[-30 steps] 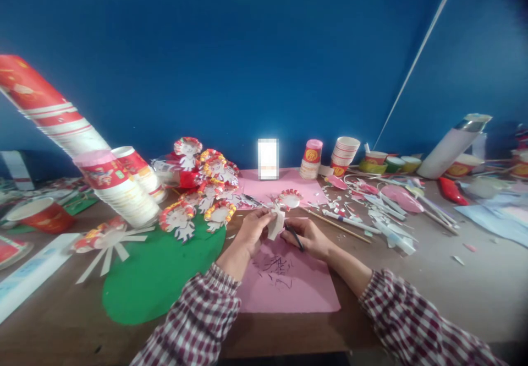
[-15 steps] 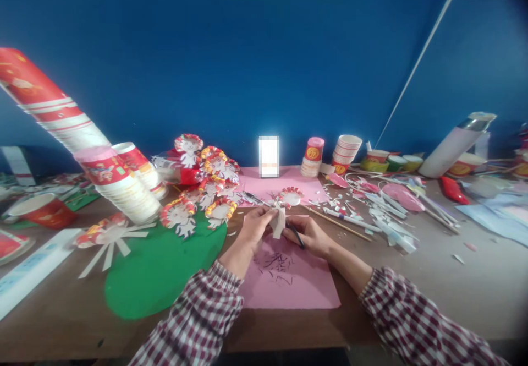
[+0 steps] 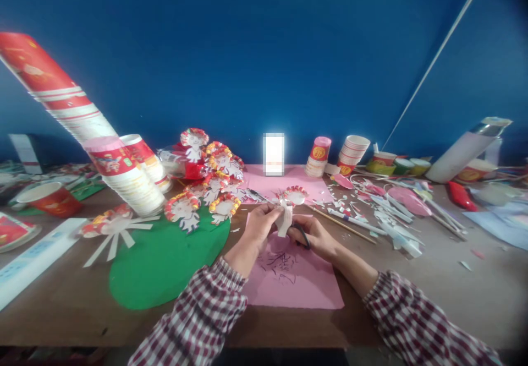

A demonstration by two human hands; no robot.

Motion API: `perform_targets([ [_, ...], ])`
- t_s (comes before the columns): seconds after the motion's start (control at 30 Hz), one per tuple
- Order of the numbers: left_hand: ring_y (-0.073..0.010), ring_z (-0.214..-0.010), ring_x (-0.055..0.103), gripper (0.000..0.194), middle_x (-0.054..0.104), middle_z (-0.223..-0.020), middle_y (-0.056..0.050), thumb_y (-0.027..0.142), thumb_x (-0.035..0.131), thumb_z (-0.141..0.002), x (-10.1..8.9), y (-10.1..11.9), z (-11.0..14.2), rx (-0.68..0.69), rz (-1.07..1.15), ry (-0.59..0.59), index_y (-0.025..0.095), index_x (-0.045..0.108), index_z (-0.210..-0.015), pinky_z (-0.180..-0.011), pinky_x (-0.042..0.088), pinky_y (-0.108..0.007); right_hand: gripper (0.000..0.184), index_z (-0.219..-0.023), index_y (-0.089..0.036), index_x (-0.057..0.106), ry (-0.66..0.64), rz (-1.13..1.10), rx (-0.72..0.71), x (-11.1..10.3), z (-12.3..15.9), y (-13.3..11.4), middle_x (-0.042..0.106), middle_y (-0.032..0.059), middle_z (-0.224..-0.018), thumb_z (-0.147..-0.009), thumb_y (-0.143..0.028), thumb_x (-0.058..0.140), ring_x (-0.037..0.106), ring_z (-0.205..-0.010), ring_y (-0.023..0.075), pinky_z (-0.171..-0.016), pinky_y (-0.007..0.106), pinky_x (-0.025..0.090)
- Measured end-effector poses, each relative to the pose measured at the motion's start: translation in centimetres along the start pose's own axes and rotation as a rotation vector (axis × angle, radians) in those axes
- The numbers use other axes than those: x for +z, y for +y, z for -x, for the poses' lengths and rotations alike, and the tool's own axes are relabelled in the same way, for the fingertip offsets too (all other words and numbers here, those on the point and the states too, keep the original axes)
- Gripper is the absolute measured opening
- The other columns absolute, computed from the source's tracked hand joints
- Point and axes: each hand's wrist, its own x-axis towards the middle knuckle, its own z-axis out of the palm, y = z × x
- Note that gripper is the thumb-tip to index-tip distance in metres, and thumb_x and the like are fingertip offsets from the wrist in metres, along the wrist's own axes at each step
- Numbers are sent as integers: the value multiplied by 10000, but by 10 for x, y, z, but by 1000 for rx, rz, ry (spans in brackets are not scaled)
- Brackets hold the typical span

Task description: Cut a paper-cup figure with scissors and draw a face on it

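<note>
My left hand [image 3: 264, 224] is closed, pinching a white paper piece [image 3: 285, 222] that hangs down between my two hands. In my right hand [image 3: 317, 236] is a pair of scissors with dark handles [image 3: 303, 235]; the fingers wrap round the handles beside the paper, and the blades are mostly hidden. Below both hands lies a pink sheet [image 3: 305, 286] with dark scribbled marks. Just beyond them a round paper craft with a red and yellow rim [image 3: 296, 194] rests on another pink sheet [image 3: 258, 176].
Several paper figures [image 3: 223, 210] with curled rims sit at left by a green sheet [image 3: 165, 267]. Tall paper cup stacks [image 3: 136, 190] stand further left. Paper scraps [image 3: 398, 234] and a wooden stick [image 3: 346, 225] lie at right, near a white flask [image 3: 457, 157].
The whole view has shifted slightly, so things appear a little further right. Both hands keep their hold on the paper and scissors, with almost no other movement.
</note>
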Motion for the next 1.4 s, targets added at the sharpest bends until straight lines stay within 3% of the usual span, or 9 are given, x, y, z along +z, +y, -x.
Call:
perform_targets([
  [0.17,-105,-466,521,244,573,-546,31,304,781,-587,1,1,1,8,-8,-31,168,599,-679,-457,400,-224,426,-851,-117,628,0,-17,-21,1,-1,0,477,-26,-613,-727,-520,691,390,-541,88,-504,216,329],
  [0.37,-118,-504,550,313,600,-591,9,355,800,-567,-3,-1,-3,-5,-50,-76,156,588,-682,-505,454,-245,337,-918,-130,658,25,53,-75,0,-3,8,583,23,-693,-763,-429,666,489,-629,137,-597,247,405],
  [0.7,-90,-505,543,328,590,-571,24,332,831,-567,-3,-1,-2,-48,41,-148,151,584,-683,-520,447,-206,44,-721,-168,572,186,492,-149,-4,-2,15,455,-32,-574,-736,-153,534,379,-529,91,-495,205,289],
  [0.93,-98,-501,554,338,586,-568,25,302,844,-556,-1,-3,-1,-69,67,-178,138,599,-721,-491,452,-207,86,-764,-181,608,253,724,-170,-3,3,4,519,-18,-592,-708,-169,544,389,-526,102,-509,214,273],
  [1.4,-79,-425,525,402,627,-581,15,304,863,-505,-4,-5,-4,-55,51,-143,139,594,-754,-416,410,-187,43,-727,-191,571,287,761,-212,-2,3,8,519,-38,-580,-700,-175,540,395,-514,95,-512,204,256],
])
